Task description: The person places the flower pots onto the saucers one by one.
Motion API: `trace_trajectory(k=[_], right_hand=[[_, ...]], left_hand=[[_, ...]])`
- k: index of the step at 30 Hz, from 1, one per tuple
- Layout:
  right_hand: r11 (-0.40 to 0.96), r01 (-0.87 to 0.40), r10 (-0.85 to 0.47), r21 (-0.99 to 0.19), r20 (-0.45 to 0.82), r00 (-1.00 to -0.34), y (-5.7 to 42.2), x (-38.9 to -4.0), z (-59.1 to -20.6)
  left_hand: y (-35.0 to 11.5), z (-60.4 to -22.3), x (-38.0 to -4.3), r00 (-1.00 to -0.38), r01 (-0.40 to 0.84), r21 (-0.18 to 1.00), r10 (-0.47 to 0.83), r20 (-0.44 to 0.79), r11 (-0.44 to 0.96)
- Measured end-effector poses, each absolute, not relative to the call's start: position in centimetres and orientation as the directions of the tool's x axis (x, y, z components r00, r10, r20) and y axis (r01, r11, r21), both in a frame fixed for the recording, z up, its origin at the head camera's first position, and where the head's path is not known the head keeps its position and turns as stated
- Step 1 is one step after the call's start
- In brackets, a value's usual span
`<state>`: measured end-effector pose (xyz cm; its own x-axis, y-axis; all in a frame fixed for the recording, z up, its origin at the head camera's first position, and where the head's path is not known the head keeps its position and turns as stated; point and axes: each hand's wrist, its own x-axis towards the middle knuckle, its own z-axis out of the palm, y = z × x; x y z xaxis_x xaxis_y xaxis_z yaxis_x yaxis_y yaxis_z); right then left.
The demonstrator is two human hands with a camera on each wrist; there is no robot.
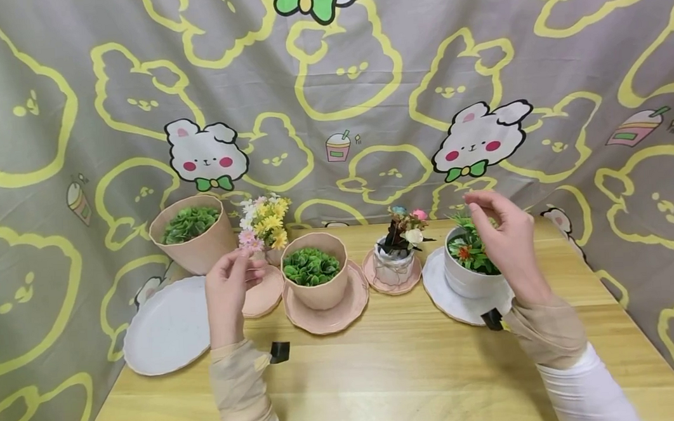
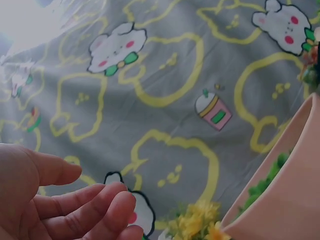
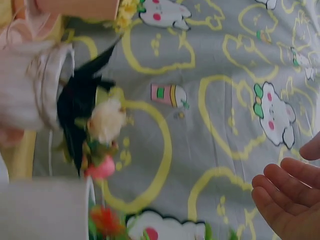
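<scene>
My left hand [image 1: 227,296], fingers loosely bent with nothing in them, hovers between a white plate [image 1: 162,328] and a small pink saucer [image 1: 264,297]. Yellow, white and pink flowers [image 1: 271,223] stand just beyond it; their pot is mostly hidden. Over at the right, my right hand [image 1: 507,243] is raised by a white pot [image 1: 466,280] with green leaves and a red flower. That pot stands on a white saucer [image 1: 437,294], partly covered by the hand and wrist. In the right wrist view, the fingers [image 3: 282,192] are spread and hold nothing.
A large pink pot [image 1: 207,243] of green leaves stands behind the white plate. Centrally, another pink pot [image 1: 318,294] sits on a pink saucer [image 1: 320,322]. A small white pot [image 1: 394,268] with artificial flowers is on its own saucer. A patterned curtain [image 1: 350,127] hangs behind the wooden table [image 1: 380,386].
</scene>
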<state>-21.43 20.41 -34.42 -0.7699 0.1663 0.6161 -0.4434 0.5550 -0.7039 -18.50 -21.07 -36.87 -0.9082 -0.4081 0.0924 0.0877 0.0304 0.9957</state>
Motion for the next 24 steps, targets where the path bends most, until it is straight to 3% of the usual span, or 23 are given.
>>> trace_trajectory(k=[24], right_hand=[[0.365, -0.644, -0.088, -0.673, 0.663, -0.743, 10.8, -21.8, -36.6]], left_hand=[[-26.1, -37.9, -18.7, -0.851, -0.028, 0.996, -0.525, 0.021, 0.085]])
